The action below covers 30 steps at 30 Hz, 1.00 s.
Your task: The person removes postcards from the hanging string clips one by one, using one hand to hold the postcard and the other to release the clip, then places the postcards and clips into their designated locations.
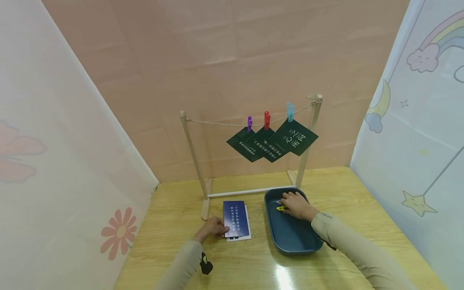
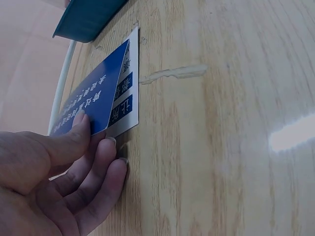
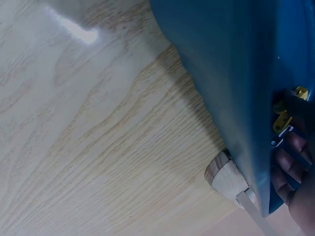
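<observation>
My left hand (image 1: 216,226) pinches the near left corner of a dark blue card (image 1: 235,217) with white writing. In the left wrist view the thumb lies on the card's face, and its edge is lifted off a white card with blue blocks (image 2: 129,115) beneath. Inside a blue tray (image 1: 295,237), my right hand (image 1: 297,204) reaches among small clothespins at the far end. A yellow clothespin (image 1: 281,208) is at its fingers, beside a pale one (image 1: 278,202). The right wrist view is dark there, and whether the fingers grip the yellow clothespin is unclear.
Behind the tray stands a wooden frame (image 1: 194,155) with a string (image 1: 217,123). Purple (image 1: 249,124), red (image 1: 267,120) and light blue (image 1: 290,112) clothespins hold overlapping dark green cards (image 1: 294,137) on it. A white bar (image 1: 250,191) joins the posts low down.
</observation>
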Motion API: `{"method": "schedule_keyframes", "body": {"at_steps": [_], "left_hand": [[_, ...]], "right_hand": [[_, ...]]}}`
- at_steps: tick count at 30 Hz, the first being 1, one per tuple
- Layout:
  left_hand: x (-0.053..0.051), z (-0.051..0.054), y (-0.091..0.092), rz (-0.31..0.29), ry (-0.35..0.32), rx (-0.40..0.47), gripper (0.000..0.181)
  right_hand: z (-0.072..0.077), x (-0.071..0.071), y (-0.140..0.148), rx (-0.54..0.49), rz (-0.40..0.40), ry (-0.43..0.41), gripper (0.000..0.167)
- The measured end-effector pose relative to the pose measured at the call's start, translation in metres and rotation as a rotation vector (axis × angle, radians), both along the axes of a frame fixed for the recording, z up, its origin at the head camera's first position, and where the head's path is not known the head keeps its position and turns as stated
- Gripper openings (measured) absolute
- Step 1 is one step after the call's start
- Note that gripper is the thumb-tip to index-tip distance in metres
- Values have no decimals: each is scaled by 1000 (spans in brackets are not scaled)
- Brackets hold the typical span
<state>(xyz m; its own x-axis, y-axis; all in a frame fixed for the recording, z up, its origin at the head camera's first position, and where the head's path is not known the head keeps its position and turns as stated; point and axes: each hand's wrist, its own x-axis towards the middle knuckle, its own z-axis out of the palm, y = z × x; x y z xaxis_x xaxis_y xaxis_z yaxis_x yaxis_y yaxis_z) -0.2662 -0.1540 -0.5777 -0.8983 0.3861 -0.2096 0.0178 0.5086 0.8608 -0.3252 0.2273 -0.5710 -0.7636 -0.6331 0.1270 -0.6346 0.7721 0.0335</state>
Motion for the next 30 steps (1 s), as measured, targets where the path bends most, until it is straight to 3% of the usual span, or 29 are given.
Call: {"method": "schedule_keyframes", "body": {"at_steps": [7,25,30], "left_hand": [[2,1,1,18,-11,-2,15],[2,1,0,28,-27,6,14],[3,2,0,29,-50,7,21]], "right_hand": [[-6,-1,-3,7,-21,18,24],[-5,0,-6,25,-46,12,25],[-3,1,-6,23,-47,-13,25]]}}
